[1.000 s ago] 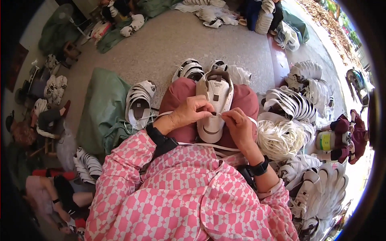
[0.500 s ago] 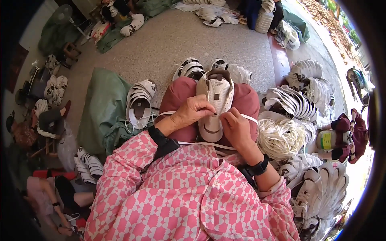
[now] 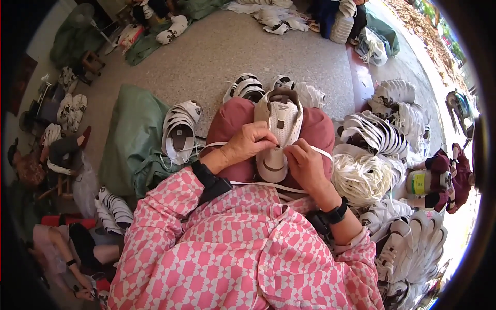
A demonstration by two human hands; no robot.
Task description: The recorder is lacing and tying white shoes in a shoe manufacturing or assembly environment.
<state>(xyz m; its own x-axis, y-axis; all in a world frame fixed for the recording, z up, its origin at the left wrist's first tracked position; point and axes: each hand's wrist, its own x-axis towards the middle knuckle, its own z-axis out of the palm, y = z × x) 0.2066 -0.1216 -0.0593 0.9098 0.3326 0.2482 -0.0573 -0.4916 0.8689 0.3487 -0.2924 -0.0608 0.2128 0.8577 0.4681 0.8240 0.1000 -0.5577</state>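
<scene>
1. White sneaker (image 3: 279, 129) lay on the person's lap, toe toward the body, heel pointing away, resting across the maroon-clad knees (image 3: 227, 124).
2. Left hand (image 3: 253, 144) sat on the sneaker's left side near the midfoot; fingers pinched narrow on a white lace (image 3: 219, 144), which ran off to the left from that hand.
3. Right hand (image 3: 305, 165) was just beside the left, at the sneaker's right edge; fingers curled tight on the same lace, which carried on to the right as a flat white band.
4. Both hands nearly touched over the shoe's lacing area; exact eyelet could not be told.
5. More lace crossed the lap below the shoe, over the pink patterned smock (image 3: 243, 253).
6. Black bands sat on both wrists.
7. Bundle of loose white laces (image 3: 361, 178) lay right of the right hand, close by.
8. Stacked white sneakers (image 3: 380, 134) sat on the floor to the right, more stacks (image 3: 413, 248) lower right.
9. Left of the knees, a white sneaker pair (image 3: 178, 132) lay beside a green sack (image 3: 132, 139).
10. Two more sneakers (image 3: 245, 88) lay just past the knees on the speckled floor (image 3: 227, 46).
11. Another person's arm (image 3: 85, 253) showed at lower left, well apart.
</scene>
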